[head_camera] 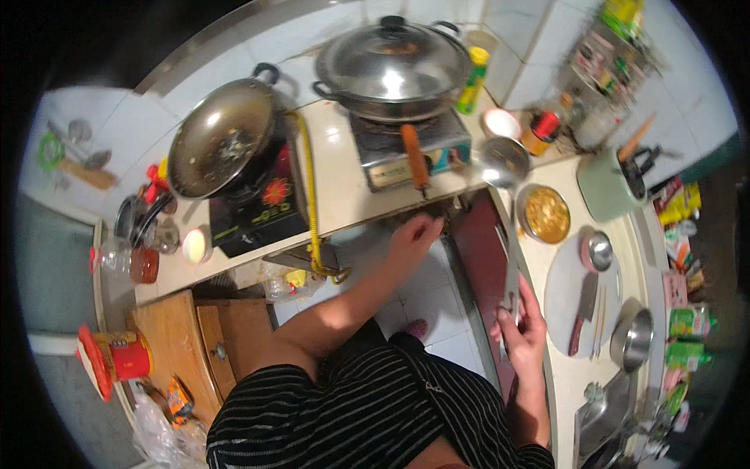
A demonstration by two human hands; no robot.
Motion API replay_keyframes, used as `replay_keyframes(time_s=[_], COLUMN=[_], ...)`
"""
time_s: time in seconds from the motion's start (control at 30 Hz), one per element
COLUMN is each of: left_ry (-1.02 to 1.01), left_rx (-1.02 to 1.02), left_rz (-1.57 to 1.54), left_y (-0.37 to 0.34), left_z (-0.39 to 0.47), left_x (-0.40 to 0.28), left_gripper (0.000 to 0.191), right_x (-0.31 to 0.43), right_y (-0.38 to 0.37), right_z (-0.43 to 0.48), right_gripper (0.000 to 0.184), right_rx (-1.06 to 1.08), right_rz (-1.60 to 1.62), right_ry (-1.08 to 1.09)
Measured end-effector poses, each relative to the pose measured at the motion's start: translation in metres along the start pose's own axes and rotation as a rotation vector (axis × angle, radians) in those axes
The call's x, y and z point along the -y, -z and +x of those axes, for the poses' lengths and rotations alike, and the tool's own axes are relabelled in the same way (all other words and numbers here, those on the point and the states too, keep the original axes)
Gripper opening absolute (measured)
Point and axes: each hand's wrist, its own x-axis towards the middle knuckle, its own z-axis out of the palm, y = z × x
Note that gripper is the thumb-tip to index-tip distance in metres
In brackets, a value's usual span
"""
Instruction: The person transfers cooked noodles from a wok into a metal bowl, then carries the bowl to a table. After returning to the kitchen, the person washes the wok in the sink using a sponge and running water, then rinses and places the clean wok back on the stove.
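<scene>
My right hand (521,334) grips the long handle of a metal ladle (511,258). The ladle's bowl points away from me, beside the corner of the counter. My left hand (415,235) is blurred and stretched out below the counter edge, near the gas stove (419,158); I cannot tell how its fingers are set. On that stove sits a wok under a domed metal lid (394,64), with an orange-brown wooden handle (415,155) sticking out toward me. Close to the ladle stands a metal bowl of yellow-brown food (546,214).
An open wok (225,143) rests tilted on an induction cooker (261,214), beside a yellow coiled cord (309,176). At right, a round cutting board (562,293) bears a knife (586,313), chopsticks (599,321) and a small bowl (597,251). A metal basin (634,340) stands near the sink (603,416).
</scene>
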Motion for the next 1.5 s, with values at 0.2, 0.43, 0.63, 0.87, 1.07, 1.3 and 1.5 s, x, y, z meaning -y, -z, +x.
replay_keyframes(time_s=[0.2,0.43,0.63,0.87,1.07,1.3,1.5], left_ry=[0.068,0.201,0.284,0.312,0.437,0.507,0.523], left_rx=[-0.206,-0.291,-0.192,-0.014,0.227,0.402,0.436], left_rz=[-0.099,-0.238,-0.245,-0.219,-0.136,-0.088,-0.14], left_y=[0.137,0.211,0.22,0.175,0.084,-0.062,-0.161], left_z=[-0.101,-0.138,-0.119,-0.083,-0.054,-0.002,0.08], left_x=[0.039,0.024,0.026,0.018,0.025,0.03,0.039], left_gripper=[0.02,0.029,0.036,0.033,0.027,0.033,0.052], right_x=[0.051,0.009,0.014,0.012,-0.085,-0.188,-0.206], right_y=[-0.183,-0.383,-0.412,-0.25,0.067,0.35,0.396], right_z=[0.111,0.186,0.196,0.147,0.047,-0.046,-0.038], right_gripper=[0.053,0.032,0.025,0.016,0.022,0.049,0.042], right_rx=[0.38,0.266,0.266,0.113,-0.593,-0.953,-0.588], right_rz=[-0.569,-0.902,-1.092,-0.593,-0.621,-1.26,-1.294], right_ry=[0.657,0.965,0.862,1.023,0.075,-0.428,-0.66])
